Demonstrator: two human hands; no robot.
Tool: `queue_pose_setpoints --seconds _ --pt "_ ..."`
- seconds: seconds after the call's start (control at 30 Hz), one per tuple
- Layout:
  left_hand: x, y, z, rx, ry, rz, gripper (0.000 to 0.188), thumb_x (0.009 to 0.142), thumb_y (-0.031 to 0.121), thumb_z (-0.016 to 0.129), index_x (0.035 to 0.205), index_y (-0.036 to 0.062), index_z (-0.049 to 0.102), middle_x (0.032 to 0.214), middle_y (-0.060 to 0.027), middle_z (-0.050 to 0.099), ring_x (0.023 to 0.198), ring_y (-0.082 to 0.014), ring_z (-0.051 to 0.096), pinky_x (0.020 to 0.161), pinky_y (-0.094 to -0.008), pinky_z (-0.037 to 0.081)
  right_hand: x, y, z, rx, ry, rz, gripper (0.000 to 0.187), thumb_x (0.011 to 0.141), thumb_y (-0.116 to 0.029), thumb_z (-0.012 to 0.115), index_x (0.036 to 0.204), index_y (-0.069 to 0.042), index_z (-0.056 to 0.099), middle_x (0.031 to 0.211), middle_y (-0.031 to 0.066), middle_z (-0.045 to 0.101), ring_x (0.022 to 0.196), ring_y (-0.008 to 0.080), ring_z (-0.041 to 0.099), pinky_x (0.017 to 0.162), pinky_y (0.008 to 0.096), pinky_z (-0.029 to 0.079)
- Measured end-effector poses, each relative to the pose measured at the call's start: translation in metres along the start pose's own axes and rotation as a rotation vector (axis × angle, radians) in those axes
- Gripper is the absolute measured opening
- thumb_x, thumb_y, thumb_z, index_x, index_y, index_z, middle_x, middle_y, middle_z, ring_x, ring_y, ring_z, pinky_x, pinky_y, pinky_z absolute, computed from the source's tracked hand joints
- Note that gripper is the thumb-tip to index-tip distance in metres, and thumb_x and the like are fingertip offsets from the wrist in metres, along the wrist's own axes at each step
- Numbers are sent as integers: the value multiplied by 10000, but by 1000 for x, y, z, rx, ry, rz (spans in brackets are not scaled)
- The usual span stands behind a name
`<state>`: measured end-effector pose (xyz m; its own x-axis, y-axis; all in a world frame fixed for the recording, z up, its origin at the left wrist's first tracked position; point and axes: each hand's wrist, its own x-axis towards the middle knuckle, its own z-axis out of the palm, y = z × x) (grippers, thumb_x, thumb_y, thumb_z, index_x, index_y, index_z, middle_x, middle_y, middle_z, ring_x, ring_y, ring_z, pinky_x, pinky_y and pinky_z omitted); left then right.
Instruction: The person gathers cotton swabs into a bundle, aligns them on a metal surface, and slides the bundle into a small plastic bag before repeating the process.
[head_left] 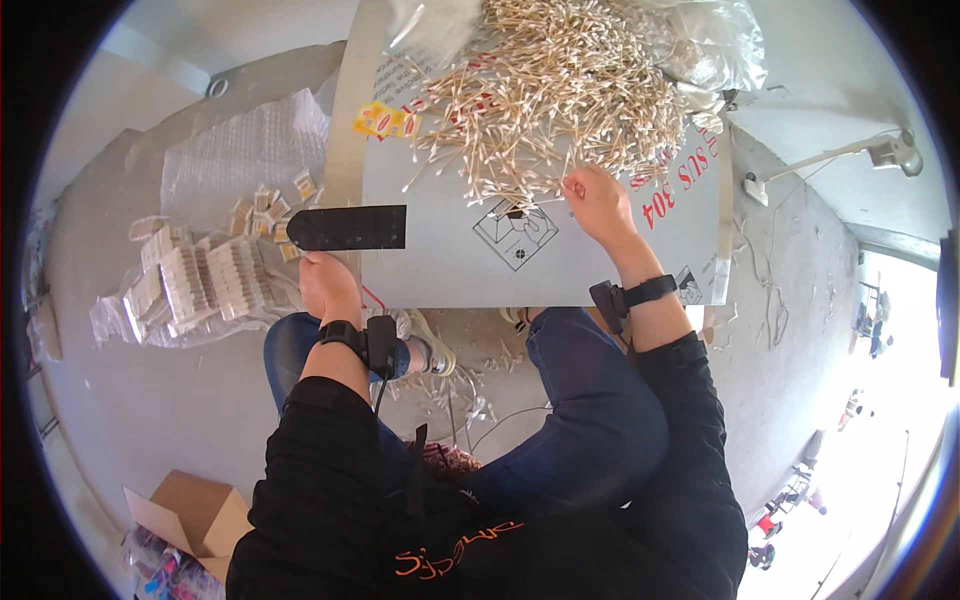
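Note:
A large heap of cotton swabs (560, 90) with pale sticks and white tips spreads over the far half of the grey table (440, 270). At the heap's near edge, my right hand (600, 205) is closed, its thumb and fingers pinched on a cotton swab. My left hand (328, 287) is curled closed by the table's left edge, just below a flat black strip (348, 228) with a rounded end. What it holds, if anything, is hidden. Small yellow packets (385, 121) lie left of the heap.
Stacked packs of swabs (205, 280) sit on plastic on the floor at left, near bubble wrap (250, 150). Clear plastic bags (705, 45) lie at the table's far right. A lamp arm (830, 160) reaches in from the right. An open cardboard box (205, 515) stands lower left.

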<state>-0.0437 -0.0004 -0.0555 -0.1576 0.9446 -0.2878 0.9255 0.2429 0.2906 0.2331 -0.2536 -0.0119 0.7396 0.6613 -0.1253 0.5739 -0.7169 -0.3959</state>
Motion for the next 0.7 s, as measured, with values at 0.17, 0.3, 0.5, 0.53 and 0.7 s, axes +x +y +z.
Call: queue_pose_setpoints --seconds 0.17,0.3,0.5,0.53,0.7 --pt "0 -1 0 -26 -19 4 492 971 402 289 1091 82 644 1076 -195 663 998 -421 615 839 -518 488 0 -4 -5 200 126 -6 85 815 -136 663 881 -84 650 829 63 622 760 251 636 686 363 510" --pt "0 1 1 -6 -18 24 497 972 403 286 1105 82 641 1090 -193 660 1011 -420 611 851 -514 483 2 3 -2 141 230 92 111 824 -156 668 918 -101 651 889 63 624 805 265 633 711 377 513" --pt "4 -2 0 7 -4 23 497 971 403 281 1107 85 638 1097 -186 659 1015 -417 610 854 -514 481 5 -32 6 13 170 -171 187 835 -184 665 1009 -129 627 1002 82 596 972 291 592 797 415 504" --pt "3 -2 1 12 -14 17 493 970 403 283 1101 88 639 1097 -184 660 1015 -416 610 852 -514 481 5 -41 9 31 146 -280 189 838 -180 658 1016 -126 622 1004 86 594 993 292 584 807 419 501" --pt "-2 2 0 -9 -18 10 483 969 403 286 1078 99 644 1087 -181 663 1009 -417 611 845 -512 484 13 -48 27 -21 129 -305 186 834 -150 643 1016 -127 612 1047 79 586 1030 287 568 820 424 499"
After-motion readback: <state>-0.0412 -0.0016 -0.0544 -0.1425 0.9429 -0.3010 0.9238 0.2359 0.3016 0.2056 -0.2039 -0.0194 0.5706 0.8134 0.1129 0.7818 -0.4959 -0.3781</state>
